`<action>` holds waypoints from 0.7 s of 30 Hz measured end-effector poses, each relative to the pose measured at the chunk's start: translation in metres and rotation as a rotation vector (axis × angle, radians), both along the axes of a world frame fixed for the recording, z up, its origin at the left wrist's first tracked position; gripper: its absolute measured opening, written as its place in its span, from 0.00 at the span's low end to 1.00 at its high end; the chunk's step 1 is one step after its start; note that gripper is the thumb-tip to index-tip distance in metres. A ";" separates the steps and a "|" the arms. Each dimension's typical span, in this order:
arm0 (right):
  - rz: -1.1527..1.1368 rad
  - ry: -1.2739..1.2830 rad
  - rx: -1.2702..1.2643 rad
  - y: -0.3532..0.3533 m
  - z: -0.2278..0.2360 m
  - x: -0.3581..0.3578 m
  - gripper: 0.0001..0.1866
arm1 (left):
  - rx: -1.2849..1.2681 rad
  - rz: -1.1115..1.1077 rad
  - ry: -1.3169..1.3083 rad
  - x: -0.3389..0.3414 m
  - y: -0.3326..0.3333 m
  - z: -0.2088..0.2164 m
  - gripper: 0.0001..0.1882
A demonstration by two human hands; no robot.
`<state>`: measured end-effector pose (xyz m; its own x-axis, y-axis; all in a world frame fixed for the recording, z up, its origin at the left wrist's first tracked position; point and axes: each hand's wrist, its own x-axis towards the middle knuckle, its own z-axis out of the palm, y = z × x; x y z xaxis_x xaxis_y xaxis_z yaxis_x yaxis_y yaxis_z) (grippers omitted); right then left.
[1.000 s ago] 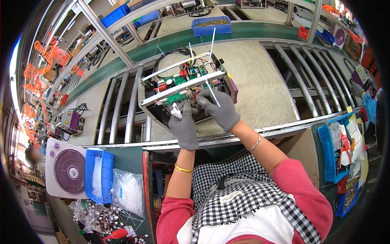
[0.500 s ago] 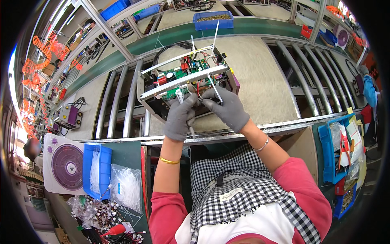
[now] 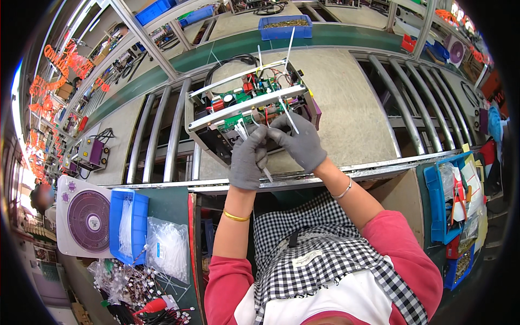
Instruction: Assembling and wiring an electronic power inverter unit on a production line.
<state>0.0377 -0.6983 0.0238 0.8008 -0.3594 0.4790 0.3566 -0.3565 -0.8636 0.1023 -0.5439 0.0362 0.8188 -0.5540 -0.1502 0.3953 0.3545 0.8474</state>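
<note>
An open-framed electrical unit (image 3: 201, 142) with a green circuit board (image 3: 254, 104), wires and metal rails stands in front of me. My left hand (image 3: 247, 165), gloved in grey, is closed around several white cable ties (image 3: 267, 174) at the unit's near side. Its fingertips meet those of my gloved right hand (image 3: 304, 147) beside red and dark wires. The right fingers are pinched together; what lies between them is hidden. Another white cable tie (image 3: 290, 118) slants over the right hand's back, its upper end at the front rail. More tie tails stick up from the unit's far side.
Metal rollers (image 3: 177, 132) flank the worktop (image 3: 346, 103) on both sides. To my lower left are a fan (image 3: 89, 219), a blue bin (image 3: 142, 208) and a bag of cable ties (image 3: 169, 250). At right sits a blue tool tray (image 3: 433, 203). A blue parts bin (image 3: 285, 32) stands beyond.
Both hands have shifted slightly; the left forearm has swung to the right, and the ties' lower end has moved right with it. The fingertips stay together at the unit's near side.
</note>
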 end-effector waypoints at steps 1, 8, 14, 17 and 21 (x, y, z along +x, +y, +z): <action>0.019 0.021 0.004 -0.002 0.001 0.000 0.10 | 0.002 -0.014 0.008 0.001 0.002 0.001 0.07; 0.071 -0.064 -0.249 -0.011 0.007 0.001 0.06 | 0.385 0.273 -0.715 0.004 -0.003 -0.006 0.15; 0.269 -0.181 -0.267 0.005 0.008 -0.002 0.08 | 0.590 0.499 -0.788 0.018 -0.005 -0.022 0.20; 0.190 -0.254 -0.370 0.001 0.011 -0.005 0.07 | 0.553 0.413 -0.786 0.011 -0.002 -0.038 0.17; 0.180 -0.310 -0.454 -0.006 0.007 0.001 0.08 | 0.377 0.336 -0.678 0.011 -0.009 -0.058 0.08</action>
